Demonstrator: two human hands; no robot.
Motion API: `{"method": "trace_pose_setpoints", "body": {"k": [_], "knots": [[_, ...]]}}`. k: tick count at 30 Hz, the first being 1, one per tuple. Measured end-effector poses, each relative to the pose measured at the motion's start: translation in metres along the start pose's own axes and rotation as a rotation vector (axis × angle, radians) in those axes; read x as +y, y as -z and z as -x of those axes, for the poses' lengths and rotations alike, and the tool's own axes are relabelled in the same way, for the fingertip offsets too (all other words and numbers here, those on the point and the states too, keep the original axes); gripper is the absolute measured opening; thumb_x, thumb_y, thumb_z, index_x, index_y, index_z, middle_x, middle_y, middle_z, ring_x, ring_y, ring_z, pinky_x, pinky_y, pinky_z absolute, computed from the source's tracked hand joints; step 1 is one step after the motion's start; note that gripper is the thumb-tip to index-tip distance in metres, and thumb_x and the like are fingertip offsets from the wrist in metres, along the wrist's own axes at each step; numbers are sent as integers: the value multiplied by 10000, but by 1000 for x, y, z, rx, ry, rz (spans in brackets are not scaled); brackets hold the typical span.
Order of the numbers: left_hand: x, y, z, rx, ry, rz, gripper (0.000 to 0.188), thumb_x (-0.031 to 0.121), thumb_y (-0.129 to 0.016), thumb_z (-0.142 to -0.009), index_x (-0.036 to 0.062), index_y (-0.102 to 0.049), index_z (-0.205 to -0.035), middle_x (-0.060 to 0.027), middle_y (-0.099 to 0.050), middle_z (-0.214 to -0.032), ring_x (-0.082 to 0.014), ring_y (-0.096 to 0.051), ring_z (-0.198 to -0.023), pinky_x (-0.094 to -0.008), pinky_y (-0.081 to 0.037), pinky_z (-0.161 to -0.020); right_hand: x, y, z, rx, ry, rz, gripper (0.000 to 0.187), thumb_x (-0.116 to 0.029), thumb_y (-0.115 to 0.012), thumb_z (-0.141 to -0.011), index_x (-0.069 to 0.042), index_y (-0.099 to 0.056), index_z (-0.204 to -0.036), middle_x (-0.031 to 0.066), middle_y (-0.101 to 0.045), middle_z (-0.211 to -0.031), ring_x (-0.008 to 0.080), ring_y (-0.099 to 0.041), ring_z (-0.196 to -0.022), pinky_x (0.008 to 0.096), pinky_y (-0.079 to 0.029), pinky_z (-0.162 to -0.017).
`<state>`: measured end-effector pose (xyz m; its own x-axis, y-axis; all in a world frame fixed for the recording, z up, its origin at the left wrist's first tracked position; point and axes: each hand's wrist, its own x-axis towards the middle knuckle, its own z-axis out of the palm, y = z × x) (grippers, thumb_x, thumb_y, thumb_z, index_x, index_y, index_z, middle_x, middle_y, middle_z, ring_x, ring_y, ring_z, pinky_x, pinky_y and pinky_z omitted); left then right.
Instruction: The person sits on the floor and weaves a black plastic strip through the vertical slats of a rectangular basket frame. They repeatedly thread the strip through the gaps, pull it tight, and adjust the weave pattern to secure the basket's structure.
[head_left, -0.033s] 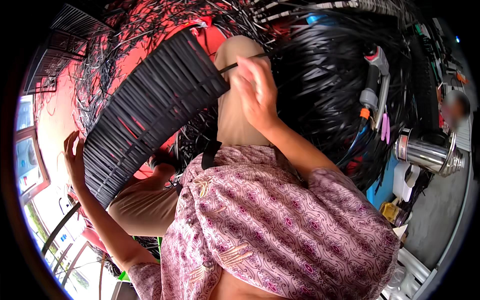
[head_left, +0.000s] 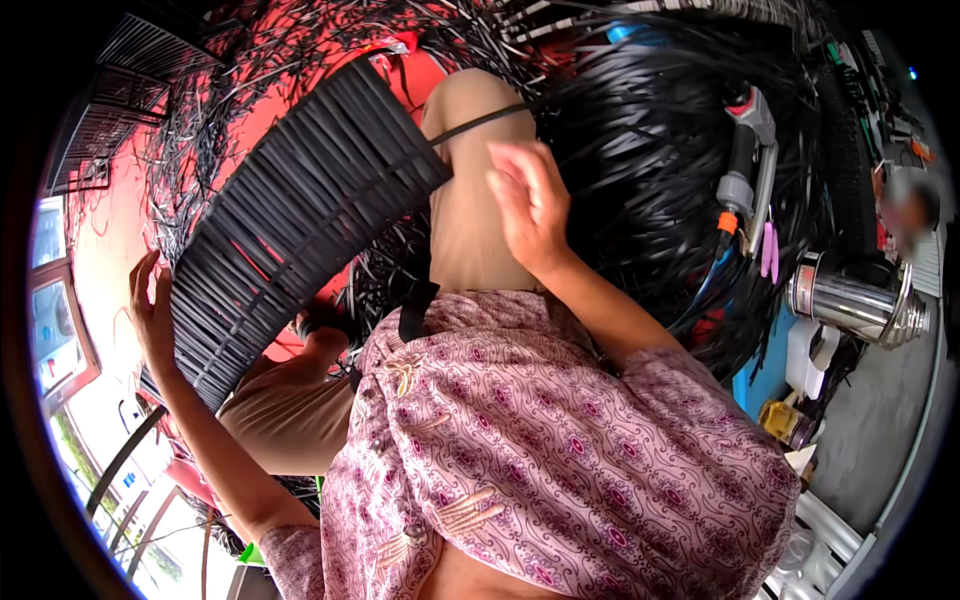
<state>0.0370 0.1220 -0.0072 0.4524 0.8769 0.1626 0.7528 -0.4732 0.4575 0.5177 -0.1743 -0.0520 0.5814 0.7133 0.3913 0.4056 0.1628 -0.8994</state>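
A curved panel of black woven strips lies across my lap, slanting from upper right to lower left. A loose black strip runs from its right end over my knee toward a heap of similar strips. My right hand hovers just below that strip, apart from it, with fingers loosely bent and nothing seen in them. At the panel's far left edge is my left hand, fingers apart and seemingly resting against the edge. Another strip end sticks out beneath my left forearm.
Black strips are heaped at right, with a grey-and-black hand tool on them. A metal kettle stands at far right. Black wire racks stand upper left on the red floor. A blurred person shows at the right edge.
My right hand has moved down and slightly right, away from the loose strip, which now shows uncovered across my knee. My left hand has hardly moved.
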Motion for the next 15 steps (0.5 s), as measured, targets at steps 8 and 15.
{"method": "trace_pose_setpoints", "body": {"k": [8, 15], "knots": [[140, -117, -36, 142, -58, -137, 443, 431, -568, -1055, 84, -687, -1303, -123, -682, -1292, -306, -613, -1243, -409, -390, -1085, 262, 165, 210, -74, -1462, -47, 303, -330, -606, -995, -66, -686, -872, 37, -677, -738, 180, -635, -650, 354, -497, -596], [138, -124, -38, 209, -80, -159, 403, 366, -604, -1054, 59, -688, -1302, -164, -691, -1284, -293, -630, -1217, -393, -441, -1079, 330, 232, 212, 478, -1515, -37, 241, -278, -637, -1023, -85, -689, -888, 15, -651, -731, 149, -616, -648, 345, -493, -575]]}}
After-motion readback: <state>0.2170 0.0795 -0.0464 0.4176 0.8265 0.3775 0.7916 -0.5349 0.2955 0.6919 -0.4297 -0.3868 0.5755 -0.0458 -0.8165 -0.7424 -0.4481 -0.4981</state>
